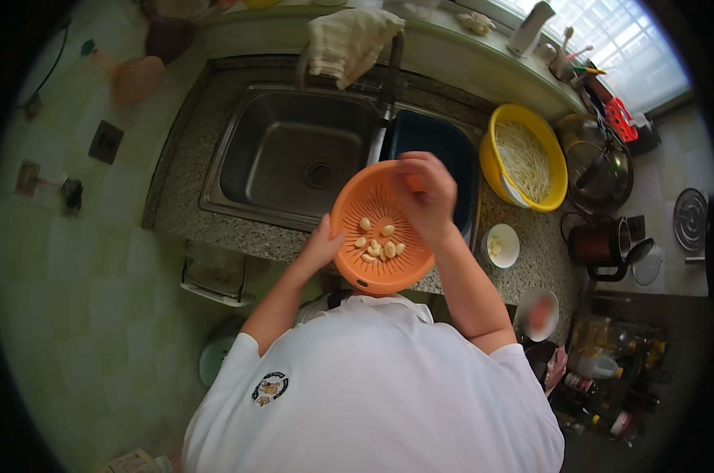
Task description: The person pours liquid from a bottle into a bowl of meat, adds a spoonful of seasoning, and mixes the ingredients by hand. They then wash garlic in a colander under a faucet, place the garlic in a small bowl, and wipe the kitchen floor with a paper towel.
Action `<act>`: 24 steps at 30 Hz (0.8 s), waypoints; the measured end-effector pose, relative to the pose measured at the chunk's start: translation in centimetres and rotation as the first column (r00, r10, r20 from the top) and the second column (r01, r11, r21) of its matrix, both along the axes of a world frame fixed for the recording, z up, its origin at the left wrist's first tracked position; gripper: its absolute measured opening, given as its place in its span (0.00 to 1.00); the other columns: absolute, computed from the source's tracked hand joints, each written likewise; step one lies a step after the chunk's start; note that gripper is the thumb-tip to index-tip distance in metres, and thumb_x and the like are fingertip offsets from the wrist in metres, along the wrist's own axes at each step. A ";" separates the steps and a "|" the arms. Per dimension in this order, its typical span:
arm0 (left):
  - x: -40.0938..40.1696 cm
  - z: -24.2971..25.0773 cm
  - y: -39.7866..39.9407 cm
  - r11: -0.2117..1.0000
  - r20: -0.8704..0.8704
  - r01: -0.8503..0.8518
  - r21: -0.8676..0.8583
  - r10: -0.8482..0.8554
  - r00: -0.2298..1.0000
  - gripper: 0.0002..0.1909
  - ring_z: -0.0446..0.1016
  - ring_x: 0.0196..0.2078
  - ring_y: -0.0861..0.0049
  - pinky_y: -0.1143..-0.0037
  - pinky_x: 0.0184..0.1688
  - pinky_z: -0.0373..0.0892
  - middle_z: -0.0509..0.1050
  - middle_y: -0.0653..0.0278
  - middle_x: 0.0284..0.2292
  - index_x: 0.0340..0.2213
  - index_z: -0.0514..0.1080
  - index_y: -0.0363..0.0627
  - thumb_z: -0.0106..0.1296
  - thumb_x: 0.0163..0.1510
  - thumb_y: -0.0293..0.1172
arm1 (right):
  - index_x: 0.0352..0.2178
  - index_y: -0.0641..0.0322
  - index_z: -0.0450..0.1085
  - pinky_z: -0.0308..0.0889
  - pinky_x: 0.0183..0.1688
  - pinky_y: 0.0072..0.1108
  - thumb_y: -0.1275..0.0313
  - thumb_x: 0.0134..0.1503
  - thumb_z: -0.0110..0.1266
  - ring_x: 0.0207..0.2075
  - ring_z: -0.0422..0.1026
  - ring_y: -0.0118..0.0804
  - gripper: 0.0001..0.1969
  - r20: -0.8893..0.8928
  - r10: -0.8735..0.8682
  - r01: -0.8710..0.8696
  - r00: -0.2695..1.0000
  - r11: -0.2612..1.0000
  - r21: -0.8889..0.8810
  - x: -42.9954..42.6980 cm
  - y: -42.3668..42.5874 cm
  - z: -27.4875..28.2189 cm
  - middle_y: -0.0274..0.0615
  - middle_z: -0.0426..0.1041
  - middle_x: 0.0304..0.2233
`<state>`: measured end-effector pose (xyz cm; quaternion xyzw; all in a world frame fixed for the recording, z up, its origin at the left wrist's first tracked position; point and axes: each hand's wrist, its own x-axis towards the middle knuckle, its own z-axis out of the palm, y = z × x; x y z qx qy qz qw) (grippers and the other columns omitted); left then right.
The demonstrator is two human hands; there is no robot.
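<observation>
An orange plastic colander (357, 195) tilts toward me at the sink's front edge. Several peeled garlic cloves (388, 250) lie in its lower half. My left hand (321, 245) grips the colander's left rim, thumb inside. Over the upper right rim is my right hand (429, 195), fingers curled and slightly blurred; whether it holds anything is hidden. To the right, a small white bowl (510, 232) on the counter has a few pale pieces, apparently garlic, in it.
Behind the colander are a steel sink basin (274, 171) and a dark blue tub (464, 145). A yellow basin (559, 177) of pale bean sprouts stands right, by a lidded pan (614, 168). A cloth (351, 41) hangs over the faucet. A white plate (553, 301) holds something reddish.
</observation>
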<state>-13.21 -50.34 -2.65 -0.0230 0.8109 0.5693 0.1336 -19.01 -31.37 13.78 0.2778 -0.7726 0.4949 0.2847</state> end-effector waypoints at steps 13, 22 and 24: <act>1.2 0.0 0.4 0.974 -0.049 0.055 0.221 -0.045 0.998 0.25 0.65 0.43 0.66 0.73 0.45 0.60 0.65 0.50 0.40 0.45 0.53 0.34 0.46 0.46 0.29 | 0.29 0.62 0.64 0.60 0.22 0.14 0.75 0.43 0.55 0.19 0.65 0.24 0.10 0.701 0.081 -0.103 0.709 0.995 -0.011 -5.8 -3.5 -10.4 0.37 0.67 0.19; 1.0 0.0 0.4 0.956 -0.052 0.132 0.262 -0.122 0.991 0.24 0.62 0.45 0.73 0.76 0.47 0.59 0.63 0.55 0.43 0.46 0.52 0.35 0.44 0.48 0.29 | 0.43 0.55 0.63 0.61 0.44 0.26 0.74 0.42 0.54 0.44 0.65 0.41 0.22 0.022 -0.161 0.098 0.987 0.698 0.709 -4.8 -5.2 -8.8 0.45 0.67 0.41; 0.7 0.7 0.1 0.965 0.010 0.138 0.222 -0.143 0.990 0.24 0.62 0.44 0.74 0.76 0.46 0.60 0.63 0.55 0.42 0.46 0.53 0.35 0.44 0.49 0.29 | 0.42 0.56 0.63 0.61 0.43 0.27 0.70 0.44 0.52 0.41 0.67 0.38 0.20 0.621 -0.053 -0.201 0.782 0.922 0.331 -3.5 -2.8 -7.3 0.42 0.69 0.38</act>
